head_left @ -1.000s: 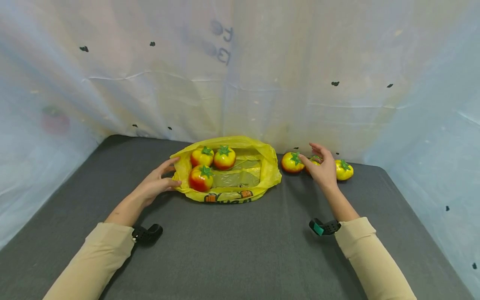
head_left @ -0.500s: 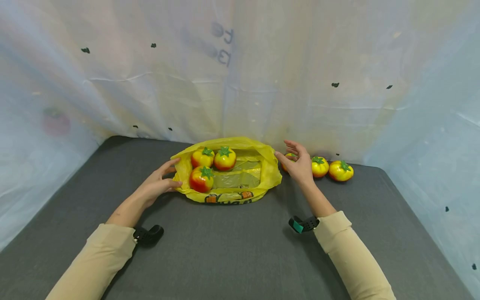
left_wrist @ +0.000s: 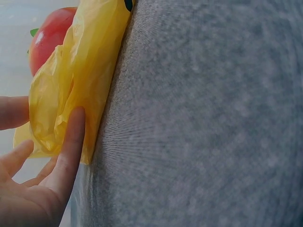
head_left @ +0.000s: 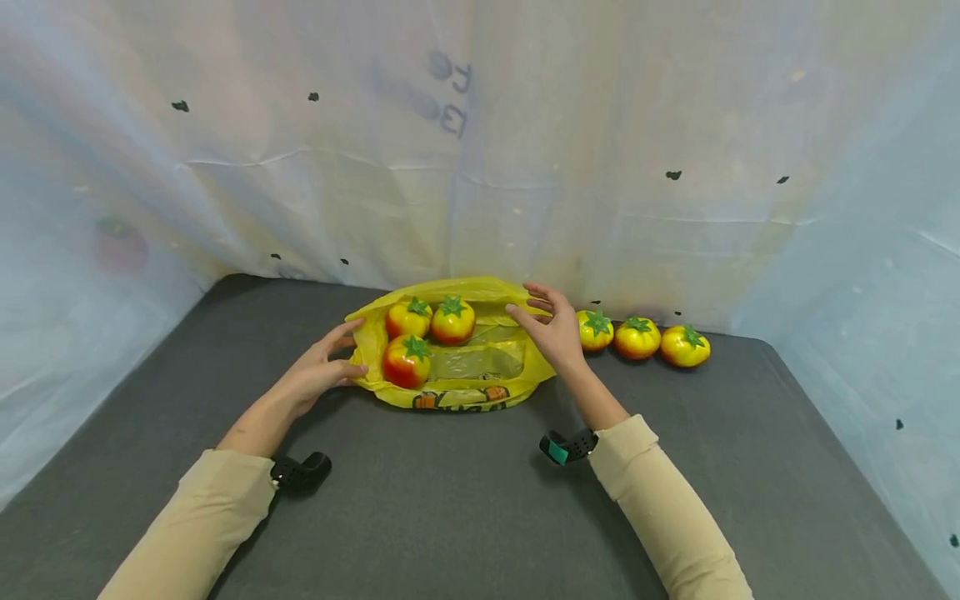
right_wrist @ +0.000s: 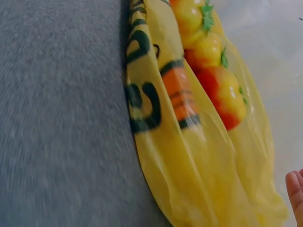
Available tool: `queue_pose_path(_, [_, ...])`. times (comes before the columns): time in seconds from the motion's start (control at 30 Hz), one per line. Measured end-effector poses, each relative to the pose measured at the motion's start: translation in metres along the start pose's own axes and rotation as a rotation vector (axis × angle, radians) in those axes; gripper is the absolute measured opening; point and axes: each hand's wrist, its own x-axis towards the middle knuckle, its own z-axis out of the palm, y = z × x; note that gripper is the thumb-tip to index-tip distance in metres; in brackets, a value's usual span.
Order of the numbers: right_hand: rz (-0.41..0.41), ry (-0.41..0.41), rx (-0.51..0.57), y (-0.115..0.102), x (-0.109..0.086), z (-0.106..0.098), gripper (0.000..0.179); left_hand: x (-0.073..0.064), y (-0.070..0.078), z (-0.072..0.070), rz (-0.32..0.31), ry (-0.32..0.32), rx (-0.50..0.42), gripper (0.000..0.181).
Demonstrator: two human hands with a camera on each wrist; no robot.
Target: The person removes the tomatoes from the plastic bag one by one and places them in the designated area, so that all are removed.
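The bag (right_wrist: 203,161) is crinkled plastic — tomatoes (head_left: 406,363) glossy, tabletop (head_left: 420,508) matt cloth.

The bare right hand (head_left: 552,329) hides part of the yellow plastic bag (head_left: 480,288), which the left wrist view crops.

Pale creased sheeting (head_left: 570,125) across upper frame, dark specks (head_left: 673,175) scattered; faint blue lettering (head_left: 453,119) upper centre. Dark grey surface (head_left: 420,500) across lower frame.

Someone's forearms (head_left: 258,422) stretched forward, left hand (head_left: 318,367) with thumb (head_left: 350,369) and fingers (head_left: 337,337) spread apart, right hand (head_left: 553,327) with fingers slightly bent, thumb away from them
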Motion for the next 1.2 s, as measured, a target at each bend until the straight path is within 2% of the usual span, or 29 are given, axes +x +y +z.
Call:
queue_pose_path(0.17, [0.007, -0.021, -0.009, 0.001, 0.002, 0.014, 0.052, 0.001, -0.001, 0.002, 0.013, -0.007, -0.010, 0.081])
queue_pose_path(0.33, [0.005, -0.037, 0.033, 0.000, 0.005, 0.026, 0.052, 0.001, -0.002, 0.002, 0.009, -0.009, -0.020, 0.081])
queue_pose_path(0.5, [0.019, -0.061, 0.042, -0.007, 0.005, 0.034, 0.051, 0.001, -0.002, 0.001, 0.008, -0.012, -0.021, 0.080])
queue_pose_path(0.77, [0.066, -0.149, -0.037, 0.000, 0.010, 0.051, 0.056, 0.000, 0.000, 0.001, 0.016, -0.013, -0.014, 0.081])
queue_pose_path(0.97, [0.112, -0.221, -0.136, -0.001, 0.012, 0.058, 0.064, -0.001, 0.001, 0.002, 0.041, -0.020, -0.023, 0.081])
queue_pose_path(1.2, [0.123, -0.261, -0.155, -0.001, 0.015, 0.062, 0.069, 0.002, 0.000, 0.003, 0.010, -0.004, -0.022, 0.081])
